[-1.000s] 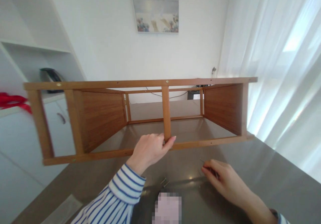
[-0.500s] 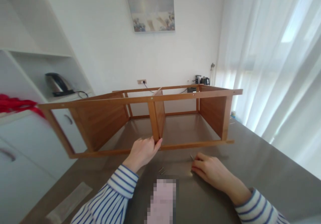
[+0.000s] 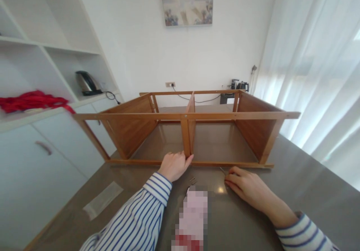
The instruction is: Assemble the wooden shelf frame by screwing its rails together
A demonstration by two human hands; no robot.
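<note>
A brown wooden shelf frame [image 3: 230, 116] lies on its side on the grey table, with slatted panels at both ends and a divider in the middle. My left hand [image 3: 174, 165] is closed around the lower end of the middle crosspiece [image 3: 185, 136], at the near bottom rail. To its right, my right hand [image 3: 247, 185] rests low over the table with fingers pinched on a thin metal rod [image 3: 222, 171], whose tip pokes out toward the rail. Several small screws [image 3: 192, 180] lie between the hands.
A clear plastic bag [image 3: 103, 200] lies on the table [image 3: 135, 224] at left. A pixelated pink item [image 3: 192, 209] is at the near middle. White cabinets [image 3: 64, 146] with a kettle [image 3: 87, 83] and red cloth [image 3: 36, 101] stand left; white curtains [image 3: 317, 75] hang right.
The view has turned left, so everything sits farther right in the picture. Both hands keep their places: the left on the crosspiece, the right pinching the metal rod.
</note>
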